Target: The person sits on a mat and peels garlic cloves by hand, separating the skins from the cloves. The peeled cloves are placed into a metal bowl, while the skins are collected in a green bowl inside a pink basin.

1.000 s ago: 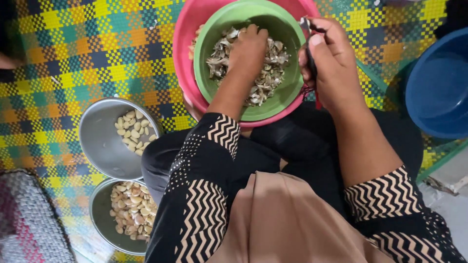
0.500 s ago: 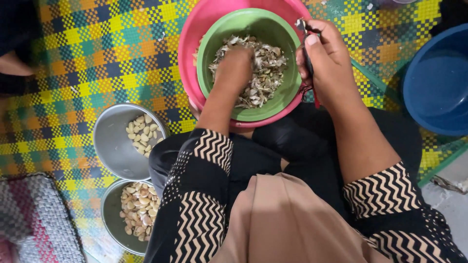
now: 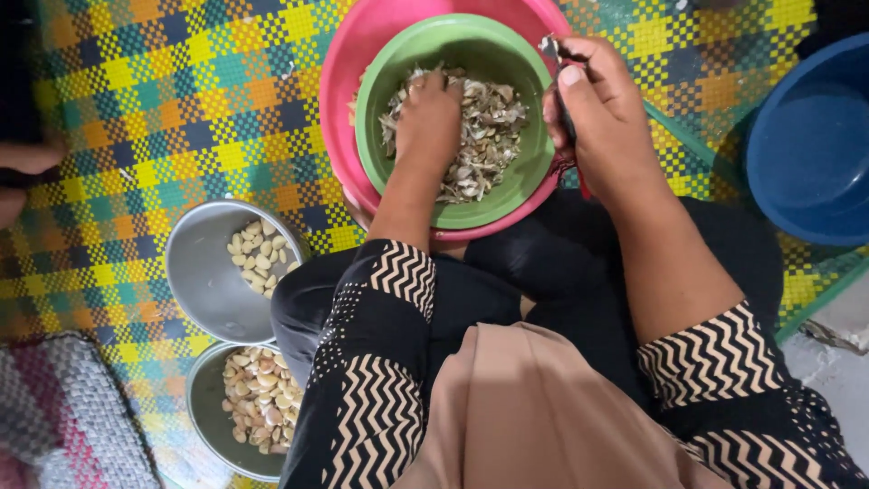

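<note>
- Two bowls sit nested right in front of the person's lap in the head view: a green bowl (image 3: 457,195) inside a pink basin (image 3: 348,109), likely so that whatever spills over the green rim lands in the pink one
- Left hand (image 3: 427,113) is sunk into the heap of pale husked pieces (image 3: 489,122) in the green bowl, fingers curled down among them; whether they have closed on one piece I cannot tell, since the fingertips are buried
- Right hand (image 3: 602,118) hovers over the right rim of the bowls, fingers clenched around a small knife (image 3: 563,100) with its blade end up near the thumb (a reddish handle tip shows below the palm), held close so a piece can be brought straight to it
- Two metal bowls stand on the woven mat (image 3: 163,100) by the left knee, touching each other: the upper metal bowl (image 3: 204,281) holds a few pale peeled kernels, the lower metal bowl (image 3: 213,421) holds many more, some browner; both lie within an easy sideways reach of the left hand
- Room for moving is tight: the pink rim presses against the knees, a blue basin (image 3: 815,145) sits near on the right, and a grey knitted rug (image 3: 68,417) lies near the lower bowl
- At the left edge another person's hand (image 3: 23,167) intrudes, well apart from the bowls
</note>
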